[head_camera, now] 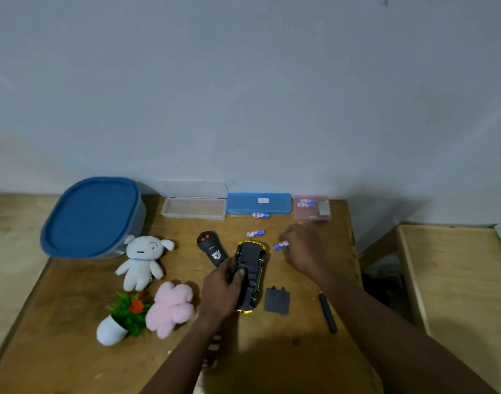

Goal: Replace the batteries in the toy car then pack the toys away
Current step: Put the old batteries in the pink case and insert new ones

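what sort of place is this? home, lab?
Likely a plain room at home: a wooden table against a bare wall, holding a white plush toy, a pink plush toy and a blue-lidded tub.

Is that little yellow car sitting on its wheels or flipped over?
Flipped over: the toy car shows its black underside upward, yellow body beneath, gripped by the left hand.

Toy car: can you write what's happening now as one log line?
toy car: upside down | left hand: holds toy car | right hand: pinches battery | battery cover: off, on table
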